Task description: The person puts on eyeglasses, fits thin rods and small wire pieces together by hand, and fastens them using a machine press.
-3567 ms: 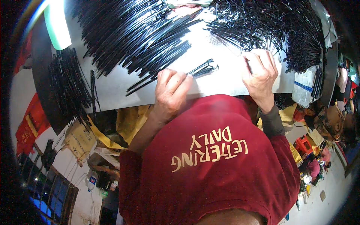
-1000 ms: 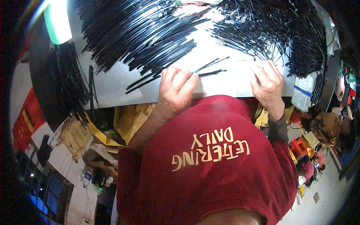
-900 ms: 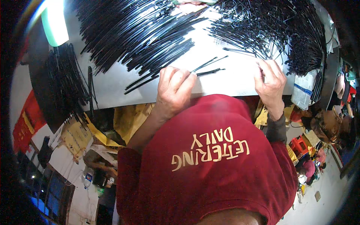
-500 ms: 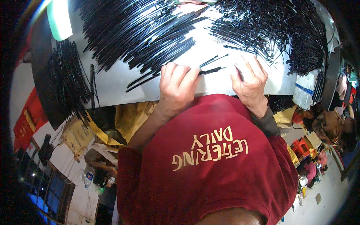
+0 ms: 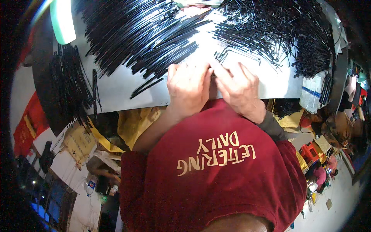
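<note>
My left hand [image 5: 189,88] is closed around a few thin black rods [image 5: 146,88], whose ends stick out to its left over the worktable [image 5: 116,91]. My right hand [image 5: 240,92] touches it at the fingertips, fingers curled in; what they pinch is hidden. Just beyond the meeting fingertips, short black rod ends [image 5: 221,55] show. Ahead and to the left spreads a large slanting layer of the same rods [image 5: 135,38]. A tangled heap of thin black pieces [image 5: 262,34] lies ahead on the right.
A bundle of black rods [image 5: 71,81] hangs over the table's left edge, near a bright lamp [image 5: 63,21]. At the right edge sits a pale block with a blue band [image 5: 311,92]. Yellow sacks [image 5: 139,121] are below the table; people [image 5: 320,176] are far right.
My right hand has moved left to meet my left hand. The rod ends that stuck out to the right of my left hand are now covered by fingers.
</note>
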A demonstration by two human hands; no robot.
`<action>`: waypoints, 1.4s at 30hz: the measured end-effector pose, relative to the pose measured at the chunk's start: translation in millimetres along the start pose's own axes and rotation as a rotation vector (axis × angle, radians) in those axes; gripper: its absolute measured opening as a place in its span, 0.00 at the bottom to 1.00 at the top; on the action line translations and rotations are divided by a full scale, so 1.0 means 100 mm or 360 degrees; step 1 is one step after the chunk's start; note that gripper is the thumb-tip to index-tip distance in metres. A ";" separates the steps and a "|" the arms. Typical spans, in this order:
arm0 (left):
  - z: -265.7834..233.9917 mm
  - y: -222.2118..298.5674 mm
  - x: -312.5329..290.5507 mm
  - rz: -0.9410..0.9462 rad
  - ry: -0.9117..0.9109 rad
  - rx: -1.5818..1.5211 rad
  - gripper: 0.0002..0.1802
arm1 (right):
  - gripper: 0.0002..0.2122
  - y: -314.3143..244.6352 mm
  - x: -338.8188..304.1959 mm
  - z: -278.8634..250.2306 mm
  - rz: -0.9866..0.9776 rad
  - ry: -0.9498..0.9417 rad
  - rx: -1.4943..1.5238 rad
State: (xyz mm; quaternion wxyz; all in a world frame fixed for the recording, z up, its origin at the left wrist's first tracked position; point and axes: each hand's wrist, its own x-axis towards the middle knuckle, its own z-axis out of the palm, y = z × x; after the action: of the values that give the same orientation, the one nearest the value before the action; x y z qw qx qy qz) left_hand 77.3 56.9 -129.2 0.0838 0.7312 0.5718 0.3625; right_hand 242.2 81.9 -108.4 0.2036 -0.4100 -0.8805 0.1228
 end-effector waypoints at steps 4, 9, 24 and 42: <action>-0.26 -0.18 -0.14 0.0171 0.0152 -0.0149 0.12 | 0.14 -0.04 0.07 -0.05 0.0095 -0.0200 0.0111; -0.72 -0.26 -0.30 -0.0030 0.0054 -0.0034 0.09 | 0.13 0.32 -0.01 -0.21 -0.0145 -0.0064 -0.0037; -0.67 -0.30 -0.24 0.0111 0.0057 -0.0092 0.12 | 0.11 0.89 0.40 -0.34 -0.0057 0.0517 -0.0314; -0.90 -0.50 -0.49 -0.0481 0.0012 0.0162 0.06 | 0.09 0.36 0.42 -0.25 -0.0138 0.0738 0.1014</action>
State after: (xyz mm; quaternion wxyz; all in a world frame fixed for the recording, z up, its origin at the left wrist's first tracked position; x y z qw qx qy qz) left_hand -21.6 3.3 -112.5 0.0981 0.6387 0.6932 0.3192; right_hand 254.0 138.3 -89.3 0.5190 -0.3056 -0.7455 0.2853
